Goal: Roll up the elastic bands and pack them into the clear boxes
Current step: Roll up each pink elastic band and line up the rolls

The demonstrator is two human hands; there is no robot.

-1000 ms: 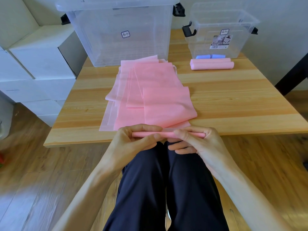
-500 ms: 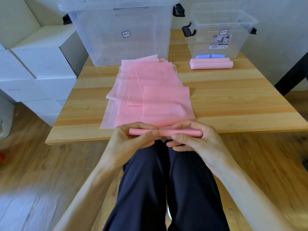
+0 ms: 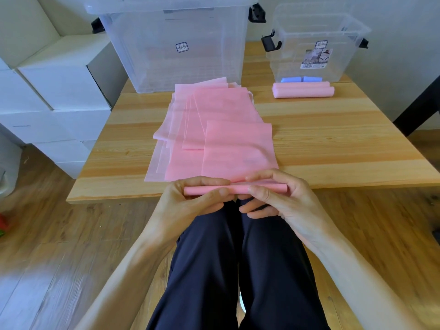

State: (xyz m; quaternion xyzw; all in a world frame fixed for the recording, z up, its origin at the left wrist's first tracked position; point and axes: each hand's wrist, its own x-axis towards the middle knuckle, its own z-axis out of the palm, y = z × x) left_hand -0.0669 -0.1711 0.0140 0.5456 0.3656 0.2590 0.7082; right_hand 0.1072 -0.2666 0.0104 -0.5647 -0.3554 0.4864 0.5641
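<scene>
The left hand (image 3: 190, 198) and the right hand (image 3: 276, 198) both pinch a thin pink roll (image 3: 234, 188) between thumb and fingers, held at the near edge of the desk (image 3: 333, 144) above the person's knees. The roll is only begun: most of that pink band (image 3: 238, 148) lies flat on the desk, running away toward the boxes, on top of a spread of further flat pink bands (image 3: 185, 125). Two finished pink rolls (image 3: 303, 90) lie on the desk just in front of the small clear box (image 3: 316, 44), not yet inside it; something blue (image 3: 301, 79) shows at the box's bottom. The large clear box (image 3: 176, 44) appears to hold nothing. By this showing the work is at an early stage, with rolling and all the pink packing left to do
</scene>
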